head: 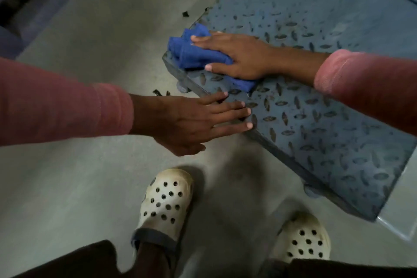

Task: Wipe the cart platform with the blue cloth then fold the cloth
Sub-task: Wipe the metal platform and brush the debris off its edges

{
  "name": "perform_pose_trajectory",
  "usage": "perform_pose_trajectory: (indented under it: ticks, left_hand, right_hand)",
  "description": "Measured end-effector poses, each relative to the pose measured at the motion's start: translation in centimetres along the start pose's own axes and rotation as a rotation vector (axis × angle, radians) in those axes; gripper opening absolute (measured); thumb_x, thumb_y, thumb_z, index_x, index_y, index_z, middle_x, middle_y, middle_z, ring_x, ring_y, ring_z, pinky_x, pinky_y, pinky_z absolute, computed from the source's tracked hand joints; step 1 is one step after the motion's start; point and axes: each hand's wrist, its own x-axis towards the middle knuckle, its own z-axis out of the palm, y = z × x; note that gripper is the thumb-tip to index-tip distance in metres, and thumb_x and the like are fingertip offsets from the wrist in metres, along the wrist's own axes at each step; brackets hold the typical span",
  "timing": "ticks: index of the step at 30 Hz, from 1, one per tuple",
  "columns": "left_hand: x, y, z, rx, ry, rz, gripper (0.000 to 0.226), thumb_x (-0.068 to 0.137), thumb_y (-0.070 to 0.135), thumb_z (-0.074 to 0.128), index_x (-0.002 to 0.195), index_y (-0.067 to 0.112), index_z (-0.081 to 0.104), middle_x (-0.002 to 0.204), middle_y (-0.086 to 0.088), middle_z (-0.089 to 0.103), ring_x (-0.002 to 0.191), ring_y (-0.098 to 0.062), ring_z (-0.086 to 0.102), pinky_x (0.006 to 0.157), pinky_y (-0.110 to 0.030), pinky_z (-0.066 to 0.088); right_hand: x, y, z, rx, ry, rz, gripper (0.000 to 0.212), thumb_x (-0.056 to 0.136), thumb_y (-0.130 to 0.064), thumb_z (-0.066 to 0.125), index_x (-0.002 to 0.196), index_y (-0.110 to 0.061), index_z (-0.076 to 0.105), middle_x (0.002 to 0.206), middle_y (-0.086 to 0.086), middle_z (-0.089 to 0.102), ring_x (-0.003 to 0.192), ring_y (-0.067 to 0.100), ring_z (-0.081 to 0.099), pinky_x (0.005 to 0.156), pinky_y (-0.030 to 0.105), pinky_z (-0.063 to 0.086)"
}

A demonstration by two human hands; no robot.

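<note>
Your cloth (pixel 194 54) is bright blue. The cart platform (pixel 316 131) under it is dull grey-blue with a diamond-tread pattern. Sleeves (pixel 67 101) are pink. Clogs (pixel 167 198) beside the platform are cream with dark round holes. Floor (pixel 90 29) is grey.

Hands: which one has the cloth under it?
The right hand, flat on the blue cloth at the platform corner; the left hand touches only the platform edge.

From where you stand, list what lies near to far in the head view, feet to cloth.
Left white clog → left hand, fingers on the cart platform edge → blue cloth under the right hand.
</note>
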Motion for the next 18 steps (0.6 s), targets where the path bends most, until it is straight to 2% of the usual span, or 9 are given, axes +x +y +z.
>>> perform_pose_trajectory:
  ticks: [3,7,9,10,14,16,18]
  left_hand:
    - [1.3,3.0,2.3,-0.015,0.203,-0.156,0.105,0.092,0.041,0.061,0.167,0.004,-0.003,0.173,-0.029,-0.001,0.161,-0.044,-0.005,0.128,-0.067,0.001]
    - [2.8,6.9,3.7,-0.207,0.410,-0.357,0.099,0.081,0.025,0.068,0.165,0.003,0.021,0.172,-0.029,0.007,0.162,-0.043,0.000,0.129,-0.066,0.005]
    - [3.5,7.9,3.8,-0.281,0.483,-0.421,0.095,0.079,0.024,0.072,0.162,0.002,0.031,0.171,-0.029,0.014,0.161,-0.045,0.007,0.128,-0.067,0.011]
    - [3.8,8.2,3.9,-0.290,0.508,-0.446,0.094,0.079,0.024,0.073,0.161,0.002,0.034,0.170,-0.030,0.017,0.161,-0.045,0.010,0.127,-0.068,0.012]
    - [4.6,9.1,3.8,-0.303,0.545,-0.505,0.092,0.077,0.026,0.076,0.159,0.004,0.040,0.169,-0.031,0.021,0.160,-0.047,0.013,0.126,-0.071,0.013]
    - [4.6,9.2,3.6,-0.330,0.549,-0.508,0.091,0.076,0.024,0.075,0.158,0.004,0.042,0.168,-0.031,0.022,0.160,-0.048,0.013,0.125,-0.071,0.013]
    - [4.5,9.0,3.6,-0.337,0.552,-0.508,0.091,0.075,0.023,0.075,0.158,0.003,0.043,0.168,-0.031,0.023,0.160,-0.048,0.014,0.125,-0.071,0.012]
  right_hand:
    - [0.3,1.0,0.2,-0.018,0.002,-0.066,0.067,0.100,-0.049,0.043,0.157,-0.019,0.024,0.163,-0.005,0.025,0.150,0.017,0.024,0.119,0.020,0.011]
    - [1.5,3.0,-1.5,-0.130,-0.115,-0.243,0.068,0.099,-0.062,0.032,0.158,-0.035,0.012,0.166,-0.003,0.014,0.152,0.020,0.016,0.123,0.043,0.019]
    - [2.3,3.7,-3.0,-0.188,-0.128,-0.231,0.066,0.097,-0.069,0.026,0.155,-0.045,0.006,0.166,0.003,0.012,0.154,0.024,0.009,0.121,0.051,0.022]
    - [2.6,3.7,-3.4,-0.202,-0.116,-0.221,0.066,0.097,-0.068,0.025,0.155,-0.044,0.008,0.165,0.002,0.016,0.154,0.024,0.008,0.121,0.053,0.022]
    - [3.2,1.1,-2.1,-0.147,-0.073,-0.273,0.059,0.098,-0.039,0.047,0.153,-0.021,0.035,0.158,-0.004,0.037,0.147,0.025,0.021,0.120,0.050,0.024]
    - [2.7,-0.3,-0.6,-0.080,-0.138,-0.370,0.059,0.095,-0.017,0.056,0.152,-0.020,0.038,0.157,-0.006,0.037,0.146,0.023,0.025,0.120,0.045,0.024]
    - [2.5,-0.8,-0.2,-0.068,-0.178,-0.418,0.068,0.087,0.002,0.056,0.150,-0.019,0.040,0.157,-0.007,0.037,0.147,0.019,0.025,0.122,0.039,0.023]
